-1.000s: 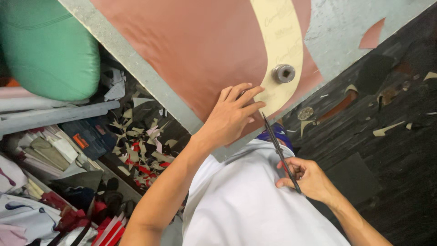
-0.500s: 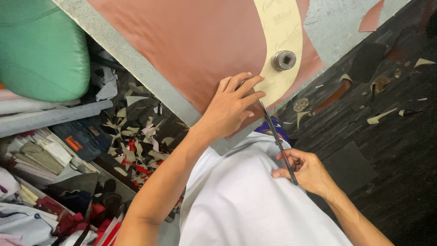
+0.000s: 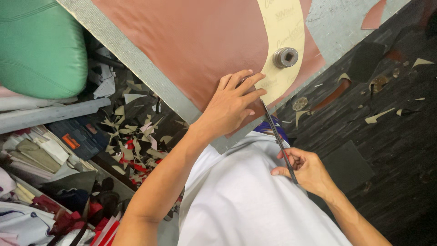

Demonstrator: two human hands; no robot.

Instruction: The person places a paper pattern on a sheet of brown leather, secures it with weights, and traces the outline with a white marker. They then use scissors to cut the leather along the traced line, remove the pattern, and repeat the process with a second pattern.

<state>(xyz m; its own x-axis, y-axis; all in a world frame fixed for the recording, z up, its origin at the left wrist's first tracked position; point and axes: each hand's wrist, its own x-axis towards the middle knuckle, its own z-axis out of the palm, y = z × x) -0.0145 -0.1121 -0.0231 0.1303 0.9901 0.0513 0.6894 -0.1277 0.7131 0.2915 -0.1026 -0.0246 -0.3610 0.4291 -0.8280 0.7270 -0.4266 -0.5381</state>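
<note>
Left hand (image 3: pixel 233 105) spread flat on reddish-brown leather sheet (image 3: pixel 191 45), right hand (image 3: pixel 306 169) gripping long dark scissors (image 3: pixel 277 136), blades pointing up-left toward the cream curved paper pattern (image 3: pixel 282 41)

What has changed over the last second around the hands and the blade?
Little has changed. The left hand stays flat on the reddish-brown sheet beside the cream template, and the right hand keeps its grip on the long dark blade. The round metal weight sits on the template as before. Nothing was picked up or released.
</note>
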